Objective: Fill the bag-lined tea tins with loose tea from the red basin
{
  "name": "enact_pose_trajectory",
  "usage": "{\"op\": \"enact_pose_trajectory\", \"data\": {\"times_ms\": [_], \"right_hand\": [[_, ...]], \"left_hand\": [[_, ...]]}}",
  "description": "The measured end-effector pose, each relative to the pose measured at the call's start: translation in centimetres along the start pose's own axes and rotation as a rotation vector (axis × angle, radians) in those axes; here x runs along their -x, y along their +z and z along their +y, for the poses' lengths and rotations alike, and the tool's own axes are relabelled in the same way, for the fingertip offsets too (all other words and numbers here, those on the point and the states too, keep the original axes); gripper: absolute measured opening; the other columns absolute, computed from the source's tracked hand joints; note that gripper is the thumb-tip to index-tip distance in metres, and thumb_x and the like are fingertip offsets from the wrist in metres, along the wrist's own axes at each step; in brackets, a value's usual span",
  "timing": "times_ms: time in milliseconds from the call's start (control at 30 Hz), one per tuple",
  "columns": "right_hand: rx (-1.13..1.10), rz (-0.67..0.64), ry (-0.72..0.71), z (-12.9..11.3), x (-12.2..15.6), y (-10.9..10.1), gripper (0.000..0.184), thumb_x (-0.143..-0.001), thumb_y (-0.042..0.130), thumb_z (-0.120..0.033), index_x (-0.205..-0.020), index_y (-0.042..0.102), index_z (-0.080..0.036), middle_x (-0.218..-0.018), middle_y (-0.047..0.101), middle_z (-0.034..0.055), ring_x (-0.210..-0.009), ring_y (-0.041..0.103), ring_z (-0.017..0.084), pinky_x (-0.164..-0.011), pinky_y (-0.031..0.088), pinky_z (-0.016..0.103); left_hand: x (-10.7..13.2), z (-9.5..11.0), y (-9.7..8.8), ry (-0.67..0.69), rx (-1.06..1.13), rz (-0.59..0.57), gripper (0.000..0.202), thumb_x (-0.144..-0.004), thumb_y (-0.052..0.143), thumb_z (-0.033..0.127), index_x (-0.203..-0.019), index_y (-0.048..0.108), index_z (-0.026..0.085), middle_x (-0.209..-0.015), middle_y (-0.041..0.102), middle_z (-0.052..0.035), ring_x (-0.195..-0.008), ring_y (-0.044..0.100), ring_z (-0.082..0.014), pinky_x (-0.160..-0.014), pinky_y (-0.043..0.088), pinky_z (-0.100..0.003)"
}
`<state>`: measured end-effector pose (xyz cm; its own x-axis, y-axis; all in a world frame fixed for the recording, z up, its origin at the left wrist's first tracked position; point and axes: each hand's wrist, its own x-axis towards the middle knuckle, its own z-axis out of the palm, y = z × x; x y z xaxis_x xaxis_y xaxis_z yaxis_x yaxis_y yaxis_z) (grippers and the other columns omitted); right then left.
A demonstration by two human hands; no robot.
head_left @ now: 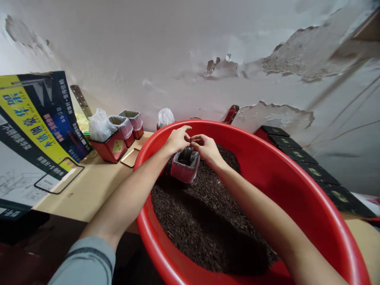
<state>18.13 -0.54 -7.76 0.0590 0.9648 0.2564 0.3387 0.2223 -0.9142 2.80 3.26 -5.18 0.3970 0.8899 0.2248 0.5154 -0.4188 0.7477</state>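
Red plastic tub (285, 176), head view. Inside, over dark flakes (178, 215): bag-lined tin (184, 170), partly hidden by left hand (178, 140) and right hand (207, 149). Fingertips (196, 138) close together; cannot tell whether pinching anything. Around: printed carton (32, 130), bagged tins (109, 148), black-topped tins (340, 196).

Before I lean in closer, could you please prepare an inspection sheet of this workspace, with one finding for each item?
Surface: light wooden table, partly covered by the red tub.
Job's things: dark loose granules inside the tub; a bag-lined container stands on them.
Clutter: printed cardboard box and three lined red containers left of the tub; row of black-topped boxes at right.
Hands: left hand and right hand meet at the fingertips above the lined container; whether they pinch something, cannot tell.
Cables: thin line along the right wall; cannot tell if a cable.
Surroundings: pale wall with peeling patches.
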Motion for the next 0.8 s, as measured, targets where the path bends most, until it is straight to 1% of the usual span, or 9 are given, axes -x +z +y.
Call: {"op": "enact_pose_trajectory", "data": {"times_ms": [100,167,233,333,467,633,700,800], "right_hand": [[0.052,-0.049,0.037,0.04,-0.06,-0.38,0.014,-0.079,0.070,-0.016,-0.093,0.067,-0.018,-0.086,0.076,0.0067,-0.076,0.071,0.018,-0.075,0.060,0.036],[0.067,-0.072,0.038,-0.02,0.03,-0.52,0.012,-0.080,0.069,-0.014,-0.091,0.066,-0.017,-0.080,0.074,0.0055,-0.070,0.070,0.017,-0.069,0.058,0.034],[0.048,-0.063,0.037,-0.14,0.16,-0.56,0.012,-0.079,0.069,-0.012,-0.089,0.066,-0.017,-0.078,0.074,0.0047,-0.068,0.070,0.017,-0.067,0.057,0.033],[-0.011,-0.020,0.049,-0.31,0.30,-0.53,0.016,-0.076,0.072,-0.011,-0.090,0.066,-0.017,-0.079,0.074,0.0043,-0.068,0.071,0.017,-0.068,0.058,0.034],[-0.043,-0.010,0.054,-0.17,0.22,-0.62,0.019,-0.076,0.073,-0.017,-0.094,0.065,-0.017,-0.078,0.073,0.0041,-0.067,0.070,0.018,-0.067,0.059,0.035],[0.094,0.000,-0.040,0.40,-0.03,-0.84,0.026,-0.074,0.073,-0.020,-0.099,0.066,-0.017,-0.077,0.073,0.0038,-0.071,0.070,0.019,-0.070,0.057,0.036],[0.146,0.011,-0.092,0.45,0.04,-0.83,0.026,-0.075,0.071,-0.020,-0.100,0.066,-0.018,-0.079,0.073,0.0041,-0.073,0.070,0.019,-0.072,0.056,0.035],[0.233,0.025,-0.183,0.26,0.37,-0.67,0.021,-0.077,0.066,-0.019,-0.098,0.065,-0.018,-0.078,0.072,0.0032,-0.070,0.067,0.017,-0.070,0.054,0.033]], "left_hand": [[0.02,0.04,0.05,0.024,0.009,0.011,0.073,-0.071,0.075,0.001,-0.141,0.056,0.013,-0.088,0.079,-0.0034,-0.084,0.072,-0.0145,-0.082,0.052,-0.024],[0.10,0.21,-0.08,0.026,0.014,0.009,0.075,-0.071,0.076,0.002,-0.141,0.055,0.014,-0.086,0.078,-0.0024,-0.083,0.071,-0.0142,-0.082,0.052,-0.025],[0.24,0.44,-0.27,0.020,0.012,0.001,0.076,-0.070,0.075,0.001,-0.142,0.054,0.014,-0.087,0.078,-0.0023,-0.082,0.071,-0.0140,-0.082,0.052,-0.025],[0.41,0.73,-0.43,0.015,0.002,-0.011,0.076,-0.070,0.075,-0.001,-0.142,0.055,0.011,-0.087,0.078,-0.0039,-0.081,0.071,-0.0145,-0.081,0.052,-0.026],[0.39,0.67,-0.34,0.018,0.006,-0.021,0.075,-0.070,0.076,0.000,-0.142,0.056,0.011,-0.085,0.078,-0.0039,-0.082,0.072,-0.0153,-0.082,0.052,-0.027],[0.32,0.53,-0.23,0.020,0.007,-0.031,0.079,-0.069,0.076,0.000,-0.144,0.054,0.011,-0.082,0.078,-0.0029,-0.082,0.073,-0.0165,-0.081,0.053,-0.028],[0.34,0.60,-0.23,0.023,-0.011,-0.037,0.080,-0.069,0.074,-0.001,-0.145,0.052,0.011,-0.082,0.077,-0.0029,-0.082,0.073,-0.0164,-0.081,0.053,-0.027],[0.35,0.69,-0.20,0.015,-0.049,-0.034,0.082,-0.068,0.072,-0.003,-0.146,0.051,0.010,-0.085,0.078,-0.0031,-0.084,0.073,-0.0164,-0.082,0.053,-0.027]]}}
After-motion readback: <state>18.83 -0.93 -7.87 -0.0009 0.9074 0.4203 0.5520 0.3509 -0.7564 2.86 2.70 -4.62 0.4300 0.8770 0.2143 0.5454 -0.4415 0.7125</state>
